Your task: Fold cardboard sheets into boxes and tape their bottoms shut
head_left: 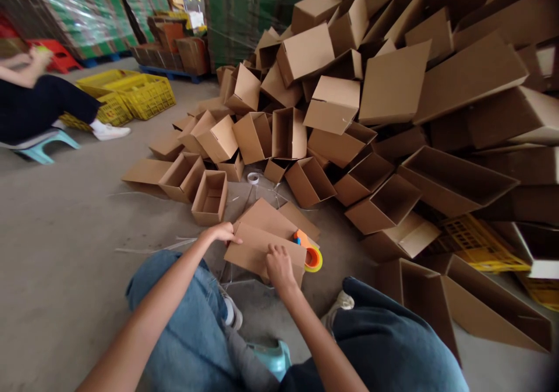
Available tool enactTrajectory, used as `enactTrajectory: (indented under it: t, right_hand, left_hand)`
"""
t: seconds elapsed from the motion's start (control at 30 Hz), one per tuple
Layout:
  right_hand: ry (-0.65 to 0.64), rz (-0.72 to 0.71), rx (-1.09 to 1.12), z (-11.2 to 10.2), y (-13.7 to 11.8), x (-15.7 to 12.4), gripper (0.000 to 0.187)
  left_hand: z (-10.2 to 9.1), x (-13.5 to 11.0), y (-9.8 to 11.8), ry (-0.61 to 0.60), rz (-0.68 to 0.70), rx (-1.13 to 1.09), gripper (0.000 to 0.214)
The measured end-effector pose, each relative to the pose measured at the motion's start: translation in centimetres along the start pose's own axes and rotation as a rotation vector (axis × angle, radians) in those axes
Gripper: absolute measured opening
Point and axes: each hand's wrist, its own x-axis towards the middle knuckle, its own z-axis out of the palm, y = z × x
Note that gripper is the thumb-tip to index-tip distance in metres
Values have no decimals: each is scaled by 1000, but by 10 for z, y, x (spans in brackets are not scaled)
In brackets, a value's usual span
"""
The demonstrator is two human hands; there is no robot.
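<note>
You sit low on a concrete floor, with your denim-covered knees apart and a light-blue stool partly visible between them. In front of you, between and just beyond your knees, a brown cardboard carton shows a broad flat panel tilted toward you. Your left hand grasps its upper left corner, thumb on the near face. Your right hand rests on the panel toward its right end, fingers curled; whether they grip an edge or only press, you cannot tell from here. An orange tape dispenser with yellow tape lies at the carton's right end. Farther ahead are a white tape roll and a large heap of open boxes. At far left, another person sits near yellow plastic crates.
</note>
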Motion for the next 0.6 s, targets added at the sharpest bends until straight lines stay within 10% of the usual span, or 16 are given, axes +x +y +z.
enactTrajectory:
  t: [0.17, 0.4, 0.6]
  right_hand:
    - [278, 230, 269, 17, 58, -32, 50]
    - [94, 536, 1061, 63, 96, -41, 48]
    - [168, 649, 1124, 83, 92, -40, 55]
  left_hand:
    - [-1, 2, 0, -7, 24, 4, 58]
    - [-8, -5, 17, -64, 2, 41, 53]
    - [-10, -6, 21, -55, 2, 159, 50]
